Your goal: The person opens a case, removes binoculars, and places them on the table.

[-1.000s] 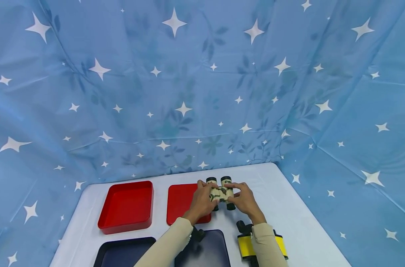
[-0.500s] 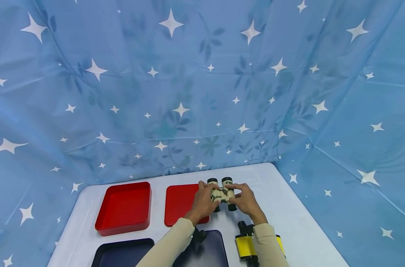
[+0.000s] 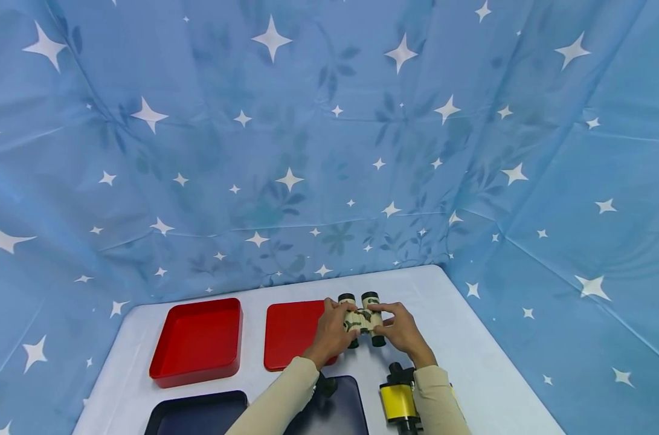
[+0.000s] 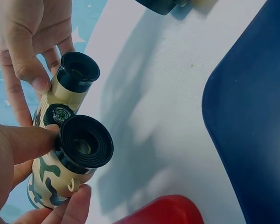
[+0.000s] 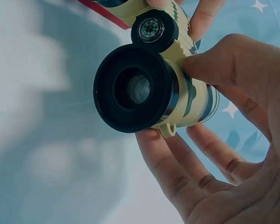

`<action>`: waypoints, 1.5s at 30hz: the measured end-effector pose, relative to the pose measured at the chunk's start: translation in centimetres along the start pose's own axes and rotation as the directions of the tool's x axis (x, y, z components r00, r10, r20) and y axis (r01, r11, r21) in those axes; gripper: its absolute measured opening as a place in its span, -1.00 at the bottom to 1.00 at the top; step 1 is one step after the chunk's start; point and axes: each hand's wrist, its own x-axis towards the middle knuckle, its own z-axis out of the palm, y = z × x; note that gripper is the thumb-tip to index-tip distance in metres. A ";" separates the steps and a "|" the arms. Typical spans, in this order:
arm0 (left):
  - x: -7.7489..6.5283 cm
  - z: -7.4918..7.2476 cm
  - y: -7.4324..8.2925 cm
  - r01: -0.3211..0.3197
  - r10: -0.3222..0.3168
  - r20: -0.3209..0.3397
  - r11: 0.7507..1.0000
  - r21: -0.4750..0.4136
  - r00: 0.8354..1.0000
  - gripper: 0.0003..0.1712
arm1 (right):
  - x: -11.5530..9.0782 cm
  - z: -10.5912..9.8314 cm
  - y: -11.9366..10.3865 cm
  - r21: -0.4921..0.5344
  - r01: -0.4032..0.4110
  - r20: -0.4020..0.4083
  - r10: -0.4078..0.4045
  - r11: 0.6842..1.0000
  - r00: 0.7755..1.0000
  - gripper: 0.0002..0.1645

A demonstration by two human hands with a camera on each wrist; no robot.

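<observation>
Camouflage binoculars (image 3: 364, 319) are held between both hands above the white table, their black eyecups facing the person. My left hand (image 3: 331, 331) grips the left barrel, thumb and fingers on opposite sides of it. On the other barrel, my right hand (image 3: 404, 331) holds with thumb and fingertips. A small round compass (image 4: 61, 115) sits on the hub between the eyepieces in the left wrist view. In the right wrist view the near eyecup (image 5: 133, 88) and a strap loop (image 5: 167, 130) show clearly. Shadows of the hands and binoculars fall on the tabletop.
An open red box (image 3: 196, 344) stands at the left, with a flat red lid (image 3: 292, 335) beside it. Nearer lie a dark blue tray (image 3: 196, 417) and another dark blue piece (image 3: 344, 411). Yellow-and-black binoculars (image 3: 398, 402) lie partly behind the right sleeve. A starry blue curtain hangs behind.
The head view has shifted slightly, so the table contents drift left. Both hands keep their hold on the camouflage binoculars, which stay nearly in place.
</observation>
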 end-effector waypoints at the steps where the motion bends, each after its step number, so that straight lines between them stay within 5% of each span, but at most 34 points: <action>1: 0.0 0.1 0.0 0.002 -0.002 0.000 1.000 -0.002 1.000 -0.43 | 0.0 0.0 0.1 0.002 -0.002 0.000 0.002 1.000 1.000 -0.41; 26: 0.0 1.6 -0.5 0.007 -0.006 0.023 0.999 -0.052 1.000 -0.47 | -0.2 0.2 1.1 -0.036 -0.056 0.002 0.056 0.998 0.998 -0.37; 45: 0.2 3.0 -0.8 0.056 -0.055 0.053 0.998 -0.004 0.997 -0.46 | -0.3 0.1 2.1 -0.050 -0.091 0.023 0.092 0.995 0.995 -0.38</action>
